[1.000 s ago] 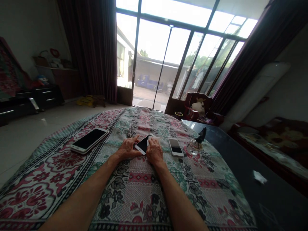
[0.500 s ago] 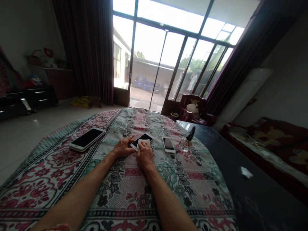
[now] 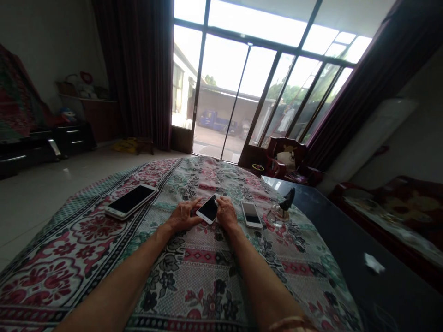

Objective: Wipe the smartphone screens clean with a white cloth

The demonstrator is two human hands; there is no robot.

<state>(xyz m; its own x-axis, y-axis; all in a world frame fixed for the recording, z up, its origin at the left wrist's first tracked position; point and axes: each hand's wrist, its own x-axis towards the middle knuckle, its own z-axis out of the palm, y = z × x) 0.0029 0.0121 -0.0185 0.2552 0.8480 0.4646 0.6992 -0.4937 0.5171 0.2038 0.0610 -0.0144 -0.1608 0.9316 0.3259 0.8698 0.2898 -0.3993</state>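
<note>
A white smartphone (image 3: 208, 210) with a dark screen lies tilted between my hands on the patterned tablecloth. My left hand (image 3: 182, 216) grips its left end, thumb at the near corner and fingers at the far side. At the right edge of the phone is my right hand (image 3: 226, 212), fingers curled over a small white cloth (image 3: 218, 199), of which only a sliver shows. Just right of this hand lies a second white phone (image 3: 251, 215). Farther left is a larger white device with a black screen (image 3: 131, 202), seemingly resting on another flat white piece.
The floral tablecloth (image 3: 207, 276) covers a rounded table. To the right, a clear glass object with a dark top (image 3: 277, 214) stands near a glossy black surface (image 3: 332, 230), where a crumpled white piece (image 3: 374, 263) lies. A wooden chair (image 3: 285, 159) is beyond.
My right hand has slid right across the phone to its right edge, uncovering much of the screen. The phone has turned somewhat, and the cloth is now mostly hidden. The whole view has shifted slightly.
</note>
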